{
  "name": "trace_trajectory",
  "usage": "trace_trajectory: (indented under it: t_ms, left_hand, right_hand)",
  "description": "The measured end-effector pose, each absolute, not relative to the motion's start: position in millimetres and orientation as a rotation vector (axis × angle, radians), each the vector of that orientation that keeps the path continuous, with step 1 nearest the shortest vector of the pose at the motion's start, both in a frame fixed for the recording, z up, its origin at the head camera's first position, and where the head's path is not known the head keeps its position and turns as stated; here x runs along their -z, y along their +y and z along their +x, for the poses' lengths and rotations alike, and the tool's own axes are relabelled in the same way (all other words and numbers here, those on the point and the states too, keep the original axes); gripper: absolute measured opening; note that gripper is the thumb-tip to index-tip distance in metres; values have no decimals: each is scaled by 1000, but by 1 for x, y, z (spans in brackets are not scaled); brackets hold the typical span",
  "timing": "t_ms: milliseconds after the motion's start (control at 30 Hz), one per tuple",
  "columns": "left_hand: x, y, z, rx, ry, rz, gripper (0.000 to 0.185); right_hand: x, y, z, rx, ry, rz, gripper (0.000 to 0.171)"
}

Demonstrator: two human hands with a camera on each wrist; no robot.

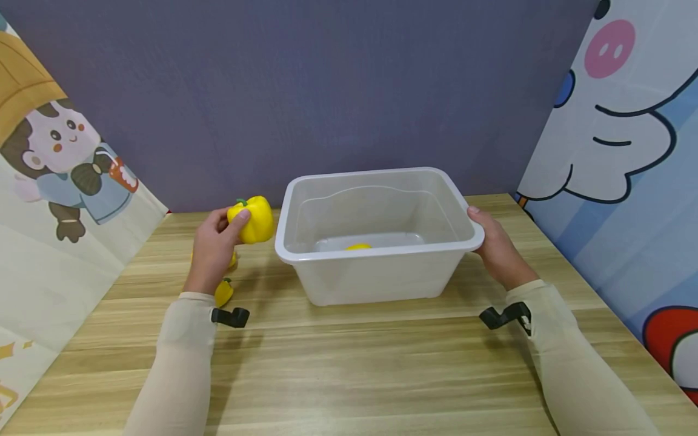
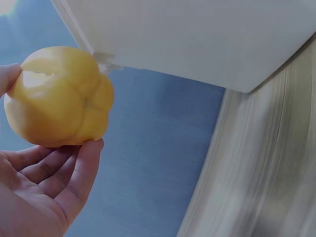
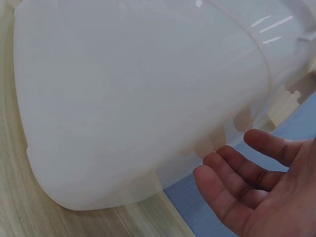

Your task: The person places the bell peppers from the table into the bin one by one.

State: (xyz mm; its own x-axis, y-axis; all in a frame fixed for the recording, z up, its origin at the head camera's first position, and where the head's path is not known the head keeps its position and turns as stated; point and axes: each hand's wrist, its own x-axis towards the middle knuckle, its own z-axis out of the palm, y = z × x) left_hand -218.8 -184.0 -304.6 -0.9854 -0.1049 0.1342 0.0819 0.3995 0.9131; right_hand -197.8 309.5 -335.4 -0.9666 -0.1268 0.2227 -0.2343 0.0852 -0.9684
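A yellow bell pepper (image 1: 259,220) with a green stem is pinched between the thumb and fingers of my left hand (image 1: 216,245), raised left of the white plastic bin (image 1: 376,275). The left wrist view shows the pepper's lobed underside (image 2: 64,98), with the fingertips below it. My right hand (image 1: 498,251) grips the bin's right rim, thumb on top and fingers underneath. From the right wrist those fingers (image 3: 232,182) appear curled beside the bin's wall (image 3: 113,108). Inside the bin, the top of a yellow object (image 1: 358,246) shows above the front rim.
Another yellow pepper (image 1: 223,293) lies on the wooden table (image 1: 349,369) beside my left wrist, and a further yellow piece (image 1: 233,259) is partly hidden behind that hand. A grey-purple panel (image 1: 327,91) stands behind the bin. Cartoon-printed sheets flank the table on both sides.
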Motion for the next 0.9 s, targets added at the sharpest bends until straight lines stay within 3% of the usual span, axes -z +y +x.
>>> trace_trajectory:
  t_ms: [400, 900]
  left_hand:
    - [307, -180, -223, 1652, -2467, -7, 85]
    - [300, -175, -218, 1730, -2324, -91, 71]
  right_hand:
    - [335, 310, -197, -2052, -2231, 398, 43]
    - [334, 311, -198, -2060, -2227, 420, 44]
